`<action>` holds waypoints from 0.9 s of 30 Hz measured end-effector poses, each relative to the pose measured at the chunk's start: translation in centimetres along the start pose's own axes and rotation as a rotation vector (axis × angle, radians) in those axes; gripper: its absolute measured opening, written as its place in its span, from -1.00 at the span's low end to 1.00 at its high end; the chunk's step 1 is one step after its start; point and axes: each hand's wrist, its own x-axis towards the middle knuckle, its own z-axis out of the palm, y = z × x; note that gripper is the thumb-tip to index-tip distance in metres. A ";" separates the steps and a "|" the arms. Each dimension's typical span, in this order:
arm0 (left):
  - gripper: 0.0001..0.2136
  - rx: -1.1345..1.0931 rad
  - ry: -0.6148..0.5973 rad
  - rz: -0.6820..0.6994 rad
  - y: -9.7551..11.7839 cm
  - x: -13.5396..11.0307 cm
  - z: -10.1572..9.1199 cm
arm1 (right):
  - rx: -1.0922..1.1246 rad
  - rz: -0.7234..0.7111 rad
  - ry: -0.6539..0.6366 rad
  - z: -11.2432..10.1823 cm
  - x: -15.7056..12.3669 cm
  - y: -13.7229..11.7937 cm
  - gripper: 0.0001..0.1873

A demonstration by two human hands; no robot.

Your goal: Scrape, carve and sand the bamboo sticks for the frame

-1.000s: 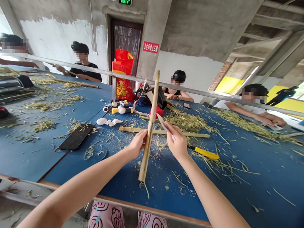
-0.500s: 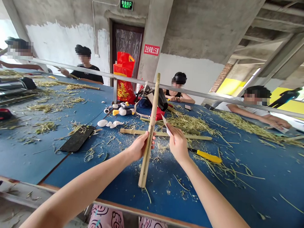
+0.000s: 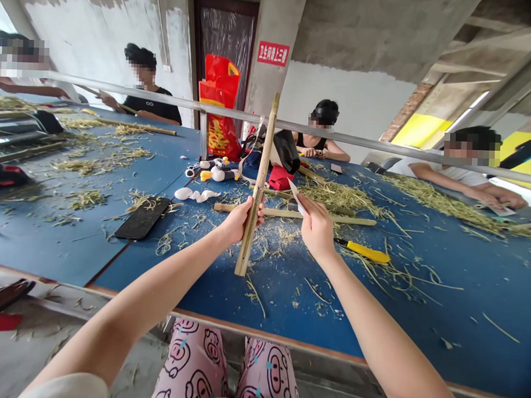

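My left hand (image 3: 235, 222) is wrapped around a split bamboo stick (image 3: 263, 161) near its middle. The stick is tilted upward, its far end leaning slightly right, and small holes show along its lower part. In my right hand (image 3: 316, 231), a thin folded white sheet (image 3: 295, 191) is pinched, its pointed end sticking out; it looks like paper or sandpaper. The sheet is just right of the stick, with a gap between them. Behind both hands, another bamboo stick (image 3: 356, 220) lies crosswise on the table. A yellow-handled knife (image 3: 368, 252) rests beside my right wrist.
Bamboo shavings (image 3: 348, 196) litter the blue table (image 3: 157, 300). A black phone (image 3: 143, 219) lies to the left, near plush toys (image 3: 218, 173). Farther back stand a red bag (image 3: 220, 116) and a metal rail (image 3: 359, 139). Several people sit around the table.
The view has tipped downward, showing more of my legs. My left hand has turned the bamboo stick slightly, its lower end moving up and left. Both hands keep their holds.
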 end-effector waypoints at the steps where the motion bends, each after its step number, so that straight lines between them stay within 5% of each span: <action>1: -0.72 -0.001 0.003 0.010 0.1 0.1 -0.1 | -0.005 0.009 -0.006 0.0 0.0 0.0 -0.47; 22: -0.76 0.030 -0.202 0.162 2.5 0.1 -0.5 | 0.038 -0.012 -0.034 0.3 -0.4 0.0 -0.46; 27: -0.75 0.017 -0.145 0.120 2.7 -0.4 0.0 | 0.031 0.006 -0.053 0.3 -0.6 0.2 -0.44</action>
